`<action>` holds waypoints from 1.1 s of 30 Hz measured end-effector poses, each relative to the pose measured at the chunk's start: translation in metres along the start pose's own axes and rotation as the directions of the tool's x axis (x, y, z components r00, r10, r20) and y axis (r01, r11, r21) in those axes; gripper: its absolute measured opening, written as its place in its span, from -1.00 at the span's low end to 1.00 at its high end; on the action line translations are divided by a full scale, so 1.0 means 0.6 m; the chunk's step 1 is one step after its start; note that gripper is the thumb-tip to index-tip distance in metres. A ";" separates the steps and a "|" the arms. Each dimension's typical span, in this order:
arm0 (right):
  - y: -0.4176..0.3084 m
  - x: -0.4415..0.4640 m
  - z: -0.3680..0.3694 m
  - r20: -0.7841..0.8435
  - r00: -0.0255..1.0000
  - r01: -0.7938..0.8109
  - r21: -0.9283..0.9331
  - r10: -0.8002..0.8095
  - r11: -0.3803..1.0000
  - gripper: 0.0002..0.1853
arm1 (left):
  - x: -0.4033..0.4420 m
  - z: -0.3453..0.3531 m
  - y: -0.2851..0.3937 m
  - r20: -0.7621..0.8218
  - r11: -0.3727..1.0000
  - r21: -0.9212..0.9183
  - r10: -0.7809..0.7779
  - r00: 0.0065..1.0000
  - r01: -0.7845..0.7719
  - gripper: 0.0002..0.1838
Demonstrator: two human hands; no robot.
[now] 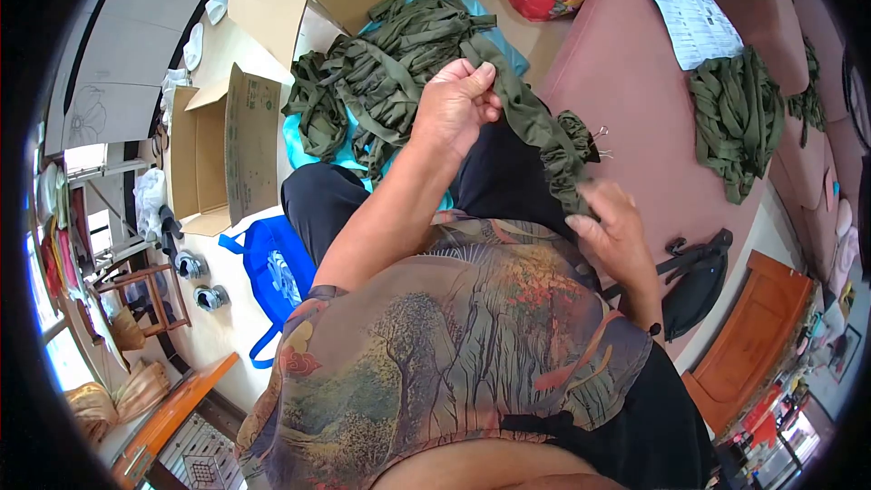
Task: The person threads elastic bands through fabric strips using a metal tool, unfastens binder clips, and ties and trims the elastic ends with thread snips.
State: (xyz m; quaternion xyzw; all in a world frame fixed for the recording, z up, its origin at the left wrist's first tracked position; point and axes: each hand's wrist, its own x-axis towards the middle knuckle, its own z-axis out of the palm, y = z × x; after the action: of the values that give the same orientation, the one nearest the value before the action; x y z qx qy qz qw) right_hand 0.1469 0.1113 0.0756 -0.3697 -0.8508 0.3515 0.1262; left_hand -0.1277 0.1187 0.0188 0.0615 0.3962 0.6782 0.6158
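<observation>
My left hand [458,104] pinches the upper part of a dark green fabric strip [526,118] between thumb and fingers. The strip runs down to the right and is gathered into ruffles lower down. At its lower end my right hand [612,222] has thumb and fingers around the ruffled part; the fingertips are a little blurred. Beside the strip, a bunched green piece [574,130] lies by my thigh, with metal clip handles [601,145] sticking out. A large heap of green strips [390,54] rests on turquoise plastic [358,156] in front of me.
An open cardboard box [272,14] holding dark items stands ahead; another box [227,150] is at left. A blue bag [272,263] lies by my leg. On the pink sofa [599,63] are more green strips [739,122], a printed sheet [694,23] and a black bag [699,286].
</observation>
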 end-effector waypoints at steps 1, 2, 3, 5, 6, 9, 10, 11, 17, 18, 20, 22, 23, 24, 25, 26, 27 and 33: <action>-0.020 0.018 -0.002 -0.090 0.996 0.015 0.019 -0.013 1.000 -0.73 | -0.001 0.000 -0.004 0.020 1.000 -0.002 0.007 1.000 -0.007 -0.81; -0.035 0.036 -0.005 -0.181 0.983 0.033 0.035 -0.026 0.999 -0.72 | -0.004 0.006 -0.005 0.026 1.000 0.021 -0.003 1.000 0.003 -0.82; -0.042 0.052 -0.005 -0.202 0.979 0.022 0.019 -0.018 1.000 -0.68 | -0.011 0.015 -0.003 0.028 0.999 0.044 -0.012 1.000 0.011 -0.82; -0.036 0.081 0.012 -0.067 0.996 -0.047 0.169 0.059 0.985 -0.70 | -0.018 0.023 0.003 0.036 0.998 0.068 -0.016 0.999 0.014 -0.83; -0.034 0.092 0.019 0.007 0.996 -0.087 0.239 0.088 0.967 -0.70 | -0.020 0.025 0.007 0.045 0.997 0.070 -0.013 0.999 0.010 -0.82; -0.035 0.091 0.024 0.051 0.994 -0.102 0.233 0.093 0.967 -0.78 | -0.014 0.008 0.018 0.030 0.999 0.032 0.013 0.999 -0.014 -0.85; -0.033 0.082 0.026 0.029 0.996 -0.093 0.223 0.089 0.970 -0.79 | -0.011 -0.003 0.020 0.015 1.000 0.012 0.021 1.000 -0.021 -0.87; -0.024 0.068 0.022 0.040 0.998 -0.048 0.120 0.043 0.992 -0.80 | -0.005 -0.010 0.019 0.000 0.999 -0.002 0.043 0.999 -0.043 -0.86; -0.023 0.017 -0.029 0.199 0.980 0.017 -0.070 -0.002 0.997 -0.73 | 0.013 -0.026 0.027 -0.064 0.999 -0.018 0.040 0.997 -0.041 -0.80; -0.033 0.029 -0.032 0.109 0.994 0.039 -0.061 -0.032 0.997 -0.69 | 0.010 -0.020 0.021 -0.045 0.999 -0.022 0.022 0.999 -0.023 -0.79; -0.055 0.065 -0.025 -0.081 0.993 0.086 -0.055 -0.090 0.995 -0.59 | 0.001 -0.001 0.013 -0.003 0.999 0.016 0.030 1.000 -0.030 -0.79; -0.069 0.093 -0.015 -0.081 0.995 0.064 0.083 -0.057 0.994 -0.49 | -0.009 0.013 0.008 0.024 0.994 0.104 0.043 0.999 -0.045 -0.81; -0.082 0.109 0.000 -0.066 0.998 0.013 0.209 0.001 0.978 -0.51 | -0.017 0.022 0.001 0.045 0.991 0.124 0.039 0.998 -0.045 -0.80; -0.088 0.126 0.012 -0.042 0.998 -0.032 0.332 0.049 0.943 -0.54 | -0.023 0.028 -0.006 0.064 0.988 0.147 0.041 0.997 -0.050 -0.78; -0.082 0.134 0.034 -0.009 0.993 -0.107 0.368 0.119 0.924 -0.62 | -0.022 0.029 -0.011 0.072 0.993 0.119 0.015 0.997 -0.023 -0.79; -0.081 0.134 0.034 0.067 0.985 -0.175 0.346 0.162 0.922 -0.62 | -0.025 0.025 -0.006 0.050 0.997 0.075 -0.001 0.999 -0.003 -0.80; -0.081 0.129 0.028 0.146 0.967 -0.247 0.316 0.211 0.916 -0.62 | -0.020 0.017 0.010 0.010 0.998 0.049 0.045 0.999 -0.046 -0.80; -0.029 0.061 0.034 0.100 0.991 -0.094 0.038 0.090 0.995 -0.63 | 0.001 -0.025 0.015 -0.070 0.999 -0.016 0.049 0.996 -0.050 -0.83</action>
State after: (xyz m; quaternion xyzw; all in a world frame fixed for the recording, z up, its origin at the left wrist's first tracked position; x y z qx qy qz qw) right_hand 0.1025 0.1193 0.0713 -0.3881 -0.8304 0.3925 0.0759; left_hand -0.1436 0.1131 0.0139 0.0422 0.4098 0.6984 0.5852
